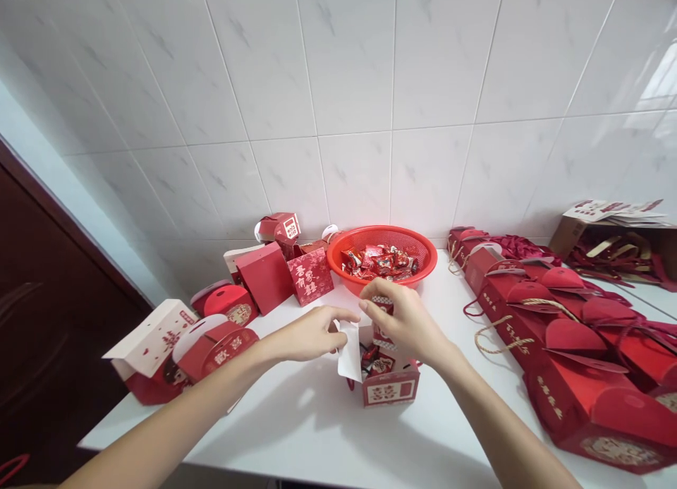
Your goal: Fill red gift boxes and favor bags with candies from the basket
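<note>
1. White, glossy tiles with grey veining cover the wall [354, 73].
2. Below it runs a smooth white table [296, 422].
3. Red card boxes [521, 312], gold-printed and closed with rounded lids, stand in rows at the right.
4. More boxes, red and white, cluster at the left, some with angular flaps raised.
5. Near the wall sits a round red plastic basket [431, 260] with perforated sides, holding shiny wrapped sweets [383, 263].
6. One small open box [388, 391] stands upright on the table in front of the basket, wrapped sweets inside.
7. Left hand [312, 334]: reaches in from the left, wrist level, beside the open box; thumb and forefinger pinch the upper edge of its white flap [349, 358].
8. Right hand [402, 316]: arches above the box's far side, fingers curled, thumb and forefinger tips close together; I cannot tell whether they grip anything.
</note>
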Action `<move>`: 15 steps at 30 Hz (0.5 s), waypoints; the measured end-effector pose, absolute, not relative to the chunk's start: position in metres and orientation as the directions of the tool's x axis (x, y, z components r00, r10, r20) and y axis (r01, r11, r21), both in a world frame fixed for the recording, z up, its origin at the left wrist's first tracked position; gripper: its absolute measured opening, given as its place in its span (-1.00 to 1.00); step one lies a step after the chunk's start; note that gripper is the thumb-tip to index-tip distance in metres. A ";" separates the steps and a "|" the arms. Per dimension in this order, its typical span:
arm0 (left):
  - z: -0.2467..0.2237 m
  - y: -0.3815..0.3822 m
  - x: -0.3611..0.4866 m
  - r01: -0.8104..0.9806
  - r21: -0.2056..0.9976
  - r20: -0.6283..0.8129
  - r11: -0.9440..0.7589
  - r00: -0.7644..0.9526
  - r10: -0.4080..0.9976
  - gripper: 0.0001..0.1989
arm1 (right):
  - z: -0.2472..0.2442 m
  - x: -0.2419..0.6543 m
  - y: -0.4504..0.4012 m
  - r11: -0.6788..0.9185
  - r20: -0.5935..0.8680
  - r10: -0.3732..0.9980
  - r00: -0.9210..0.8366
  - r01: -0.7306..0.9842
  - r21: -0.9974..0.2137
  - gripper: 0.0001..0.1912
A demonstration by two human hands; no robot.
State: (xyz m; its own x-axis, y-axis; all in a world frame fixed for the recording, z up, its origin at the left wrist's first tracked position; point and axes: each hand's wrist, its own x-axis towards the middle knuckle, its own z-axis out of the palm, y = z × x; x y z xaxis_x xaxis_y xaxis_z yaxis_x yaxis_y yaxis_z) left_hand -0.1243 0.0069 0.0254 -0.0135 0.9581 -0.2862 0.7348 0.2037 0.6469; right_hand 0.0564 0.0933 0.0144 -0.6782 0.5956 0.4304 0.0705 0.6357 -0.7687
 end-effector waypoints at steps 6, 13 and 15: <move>0.019 0.007 -0.127 0.712 0.676 -0.262 0.190 -0.009 0.965 -0.35 | 0.001 0.064 0.097 0.676 0.339 0.588 -0.734 0.217 -0.704 -0.89; 0.014 0.004 -0.128 0.674 0.717 -0.231 0.177 -0.010 0.973 -0.36 | -0.005 0.104 0.094 0.726 0.427 0.550 -0.718 0.159 -0.669 -0.88; 0.013 0.004 -0.127 0.666 0.727 -0.205 0.168 -0.023 0.979 -0.38 | -0.013 0.114 0.089 0.727 0.454 0.578 -0.678 0.176 -0.664 -0.81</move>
State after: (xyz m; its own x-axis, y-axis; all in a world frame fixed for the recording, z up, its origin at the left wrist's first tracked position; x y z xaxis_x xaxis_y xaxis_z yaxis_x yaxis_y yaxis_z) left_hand -0.1274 0.0042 0.0132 -0.0230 0.9785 -0.2049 0.6659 0.1679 0.7269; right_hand 0.1140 0.0893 -0.0134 -0.6777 0.5782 0.4543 0.1755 0.7272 -0.6636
